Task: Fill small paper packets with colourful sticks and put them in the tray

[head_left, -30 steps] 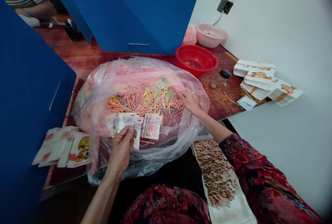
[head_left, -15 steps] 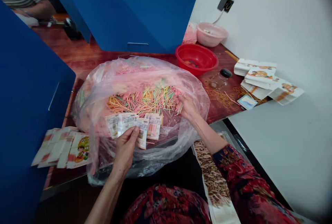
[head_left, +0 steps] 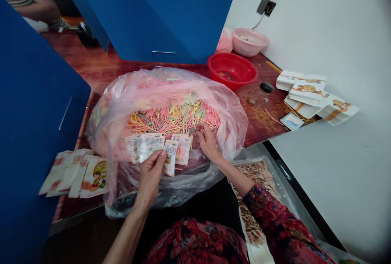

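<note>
Printed paper slips are pinched in the left hand, fanned so that their printed faces stay spread above the clear plastic bag. The right hand is drawn narrow, its fingertips gathered at the edge of the coloured sticks; whether any sticks are held cannot be told. The bag's mouth is folded back, leaving the sticks exposed. A red plastic basin is placed beyond it on the wooden table.

a packing workshop: coloured sticks, printed packets, blue partition boards
</note>
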### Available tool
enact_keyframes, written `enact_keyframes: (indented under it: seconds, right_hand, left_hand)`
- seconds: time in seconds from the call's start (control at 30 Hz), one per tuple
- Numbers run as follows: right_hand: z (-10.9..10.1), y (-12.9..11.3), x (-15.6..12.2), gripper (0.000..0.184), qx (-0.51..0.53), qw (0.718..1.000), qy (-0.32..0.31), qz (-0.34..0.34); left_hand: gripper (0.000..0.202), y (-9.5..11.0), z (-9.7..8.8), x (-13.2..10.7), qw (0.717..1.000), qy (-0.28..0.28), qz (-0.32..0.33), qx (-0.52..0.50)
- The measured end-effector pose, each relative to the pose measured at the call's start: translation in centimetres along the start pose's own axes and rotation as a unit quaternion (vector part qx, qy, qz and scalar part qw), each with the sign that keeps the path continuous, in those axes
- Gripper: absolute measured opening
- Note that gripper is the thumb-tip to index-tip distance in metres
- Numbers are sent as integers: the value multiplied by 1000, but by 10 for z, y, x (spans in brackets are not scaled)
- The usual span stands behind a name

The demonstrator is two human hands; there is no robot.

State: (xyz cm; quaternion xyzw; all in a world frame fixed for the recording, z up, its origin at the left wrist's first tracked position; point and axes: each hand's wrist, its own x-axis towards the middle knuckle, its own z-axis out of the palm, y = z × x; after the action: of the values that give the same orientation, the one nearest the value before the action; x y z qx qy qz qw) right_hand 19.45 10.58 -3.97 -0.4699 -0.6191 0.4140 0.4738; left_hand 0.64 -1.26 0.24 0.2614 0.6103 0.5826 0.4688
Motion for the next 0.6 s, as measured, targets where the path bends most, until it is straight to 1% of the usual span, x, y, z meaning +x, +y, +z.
enact_keyframes:
  seconds: [0.07,0.13,0.17,0.23,0.3,0.33,0.37,0.43,0.53,0.6]
  right_hand:
    - [0,4,-1,16,11,1000,-13,1]
    - [-1,5,3,17,79,996,3,43]
    - [-1,5,8,18,127,989,25,72]
    - [-3,2,18,21,230,962,72,125]
    - [-6,-2,27,23,304,937,94,147]
    - [-7,-4,30,24,317,933,93,144]
    - [-8,-5,32,23,313,936,89,133]
    - [-8,-8,28,18,257,959,70,100]
    - [-5,-8,12,13,117,992,2,51]
    - [-3,-8,3,14,43,998,-45,18]
  left_hand:
    - [37,1,1,0,1000,4,2,3]
    - [38,3,3,-1,1000,3,-1,4]
    - [38,4,4,-1,1000,1,-4,2]
    - [38,5,6,-1,1000,-8,-9,-2]
    - [38,5,6,-1,1000,-16,-9,-2]
    - [37,4,6,-1,1000,-16,-7,1]
    - [37,3,7,-1,1000,-14,-5,5]
    - [36,2,7,0,1000,-8,0,16]
    - [36,-1,7,0,999,0,7,31]
    - [37,-2,7,0,999,8,12,38]
